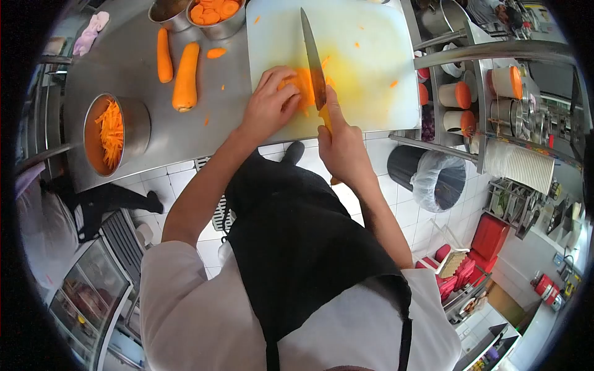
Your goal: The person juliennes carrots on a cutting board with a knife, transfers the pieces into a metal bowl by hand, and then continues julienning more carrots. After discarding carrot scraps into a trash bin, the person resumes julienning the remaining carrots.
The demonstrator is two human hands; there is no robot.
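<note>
On a white cutting board (pixel 377 74) lies a small pile of cut carrot (pixel 305 83). My left hand (pixel 270 102) rests on the pile's left side, its fingers curled over the pieces. My right hand (pixel 340 139) grips the yellow handle of a long knife (pixel 314 62). The blade points away from me, along the pile's right side. Orange bits are scattered on the board. Two whole peeled carrots, a thick one (pixel 185 80) and a thinner one (pixel 164 55), lie left of the board beside a loose slice (pixel 216 53).
A metal pot (pixel 139 130) with carrot strips stands at the steel table's (pixel 229 117) left edge. Metal bowls, one with carrot slices (pixel 213 12), stand at the back. Shelves with containers (pixel 455 96) and a lined bin (pixel 439 179) are right. A person's dark-clothed leg (pixel 120 198) shows left.
</note>
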